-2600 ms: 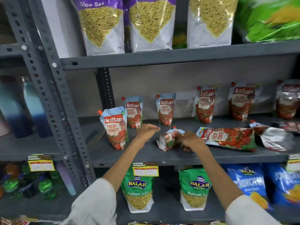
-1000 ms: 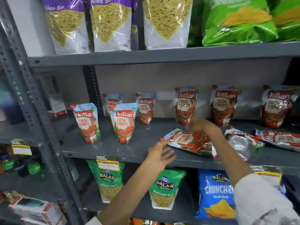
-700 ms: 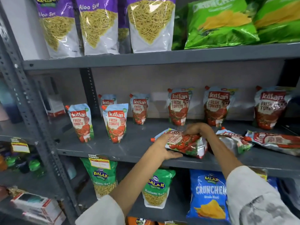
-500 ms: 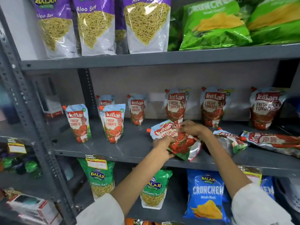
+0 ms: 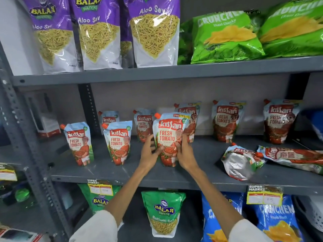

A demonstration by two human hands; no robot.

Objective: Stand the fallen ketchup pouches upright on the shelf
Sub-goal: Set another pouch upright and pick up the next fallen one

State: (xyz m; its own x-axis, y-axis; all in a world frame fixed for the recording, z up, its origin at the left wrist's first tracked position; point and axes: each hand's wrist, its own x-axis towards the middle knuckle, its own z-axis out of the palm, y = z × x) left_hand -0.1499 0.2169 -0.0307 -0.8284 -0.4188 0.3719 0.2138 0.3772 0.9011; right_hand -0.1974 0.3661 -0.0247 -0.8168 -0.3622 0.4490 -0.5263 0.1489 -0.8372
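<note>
Both hands, left hand and right hand, clasp a ketchup pouch upright on the grey metal shelf. Two fallen pouches lie to the right, apparently label-down. Snack bags fill the shelf above.

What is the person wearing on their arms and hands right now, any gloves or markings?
No gloves: the left hand and right hand are bare, with no rings, watch or bands visible. Both forearms are uncovered up to loose white sleeves, the left sleeve and right sleeve, pushed back near the elbows. The fabric looks plain; no clear markings show.
</note>
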